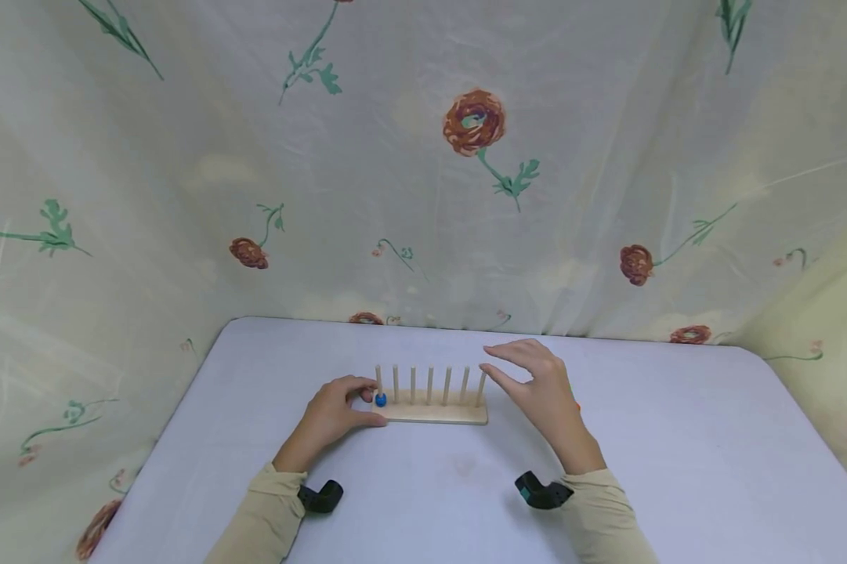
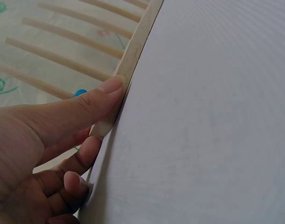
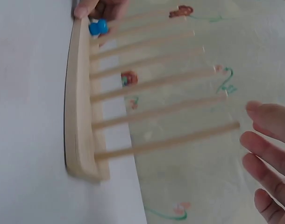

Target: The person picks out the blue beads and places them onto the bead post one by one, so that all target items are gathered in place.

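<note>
A pale wooden peg board [image 1: 430, 413] lies on the table, its several upright pegs [image 3: 166, 86] standing in one row. On the leftmost peg, down at the base, sits a small blue bead [image 1: 381, 400]; the right wrist view shows the bead [image 3: 98, 27] as lobed. My left hand [image 1: 334, 411] grips the board's left end, with the thumb [image 2: 93, 100] along the front edge and other fingers around the end. Beside the top of the rightmost peg is my right hand [image 1: 539, 388], thumb and fingers apart, holding nothing. Whether its thumb touches that peg, I cannot tell.
The white table [image 1: 423, 501] has rounded far corners and ends at a flowered cloth [image 1: 571, 157] hanging behind and at both sides. A tiny orange spot [image 1: 578, 406] shows past my right hand, mostly hidden. Black devices [image 1: 322, 497] sit at both wrists.
</note>
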`<action>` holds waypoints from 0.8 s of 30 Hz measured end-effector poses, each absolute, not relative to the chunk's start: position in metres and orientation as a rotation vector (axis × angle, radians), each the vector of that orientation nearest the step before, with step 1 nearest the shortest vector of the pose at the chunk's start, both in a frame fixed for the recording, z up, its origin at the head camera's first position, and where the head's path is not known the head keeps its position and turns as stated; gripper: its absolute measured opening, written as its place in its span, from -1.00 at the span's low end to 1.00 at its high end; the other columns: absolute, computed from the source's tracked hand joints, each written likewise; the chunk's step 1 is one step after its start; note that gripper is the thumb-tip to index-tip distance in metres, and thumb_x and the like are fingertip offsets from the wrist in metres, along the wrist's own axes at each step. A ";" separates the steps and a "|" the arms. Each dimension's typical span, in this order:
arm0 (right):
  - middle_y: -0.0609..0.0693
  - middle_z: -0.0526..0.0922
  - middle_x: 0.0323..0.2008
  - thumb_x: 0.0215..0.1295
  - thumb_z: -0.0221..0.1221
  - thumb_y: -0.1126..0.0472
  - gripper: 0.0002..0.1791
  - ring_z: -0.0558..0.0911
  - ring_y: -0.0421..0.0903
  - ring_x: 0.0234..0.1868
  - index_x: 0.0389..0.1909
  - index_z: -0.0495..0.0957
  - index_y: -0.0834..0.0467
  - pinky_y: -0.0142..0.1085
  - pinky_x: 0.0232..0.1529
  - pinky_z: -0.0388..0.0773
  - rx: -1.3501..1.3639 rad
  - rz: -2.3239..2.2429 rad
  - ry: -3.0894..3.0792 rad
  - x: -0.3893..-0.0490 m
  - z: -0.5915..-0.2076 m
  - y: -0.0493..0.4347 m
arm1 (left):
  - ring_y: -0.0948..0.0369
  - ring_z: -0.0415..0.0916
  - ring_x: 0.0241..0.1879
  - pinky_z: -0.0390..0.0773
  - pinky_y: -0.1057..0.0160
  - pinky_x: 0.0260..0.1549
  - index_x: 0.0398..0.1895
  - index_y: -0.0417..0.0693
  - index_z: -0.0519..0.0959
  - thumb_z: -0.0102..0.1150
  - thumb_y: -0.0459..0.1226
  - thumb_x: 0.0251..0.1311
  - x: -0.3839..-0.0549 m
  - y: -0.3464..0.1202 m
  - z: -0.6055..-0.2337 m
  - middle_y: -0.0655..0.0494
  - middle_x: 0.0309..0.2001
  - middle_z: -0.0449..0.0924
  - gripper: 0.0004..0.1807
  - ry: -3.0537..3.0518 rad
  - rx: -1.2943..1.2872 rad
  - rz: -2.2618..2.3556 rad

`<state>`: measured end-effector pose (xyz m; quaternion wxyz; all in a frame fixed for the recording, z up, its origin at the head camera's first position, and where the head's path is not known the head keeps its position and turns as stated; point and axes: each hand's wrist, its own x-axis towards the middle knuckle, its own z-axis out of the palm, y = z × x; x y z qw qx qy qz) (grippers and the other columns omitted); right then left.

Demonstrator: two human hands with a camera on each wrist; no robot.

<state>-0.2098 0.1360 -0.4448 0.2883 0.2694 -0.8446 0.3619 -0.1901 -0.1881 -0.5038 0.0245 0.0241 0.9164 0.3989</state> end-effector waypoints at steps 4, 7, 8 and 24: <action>0.00 0.83 -0.19 0.03 0.56 0.27 -0.67 0.74 -0.02 -0.07 -0.12 0.82 0.11 -0.13 -0.02 0.63 0.691 0.911 -2.307 -0.208 -0.448 0.157 | 0.23 0.29 -0.39 0.26 0.30 -0.38 0.04 -0.09 0.72 0.70 -0.14 -0.16 -0.190 -0.189 -0.505 0.21 -0.28 0.60 -0.39 2.835 0.086 1.233; 0.01 0.83 -0.18 0.03 0.57 0.26 -0.65 0.74 0.00 -0.07 -0.11 0.81 0.12 -0.09 -0.03 0.65 0.658 0.887 -2.370 -0.206 -0.450 0.171 | 0.23 0.29 -0.40 0.26 0.30 -0.39 0.04 -0.09 0.72 0.70 -0.14 -0.16 -0.191 -0.189 -0.506 0.22 -0.28 0.60 -0.40 2.831 0.094 1.240; 0.02 0.83 -0.18 0.04 0.56 0.25 -0.65 0.74 0.01 -0.06 -0.09 0.81 0.13 -0.06 -0.03 0.65 0.644 0.880 -2.396 -0.206 -0.451 0.175 | 0.23 0.29 -0.40 0.26 0.31 -0.40 0.04 -0.09 0.72 0.70 -0.14 -0.16 -0.191 -0.189 -0.506 0.22 -0.28 0.60 -0.39 2.832 0.097 1.240; 0.07 0.81 -0.20 0.13 0.53 0.11 -0.72 0.72 0.11 -0.09 -0.16 0.82 0.12 0.13 0.02 0.63 0.454 0.693 -2.910 -0.194 -0.468 0.222 | 0.23 0.28 -0.43 0.24 0.32 -0.41 0.05 -0.08 0.72 0.70 -0.12 -0.16 -0.191 -0.189 -0.506 0.22 -0.26 0.62 -0.38 2.826 0.089 1.234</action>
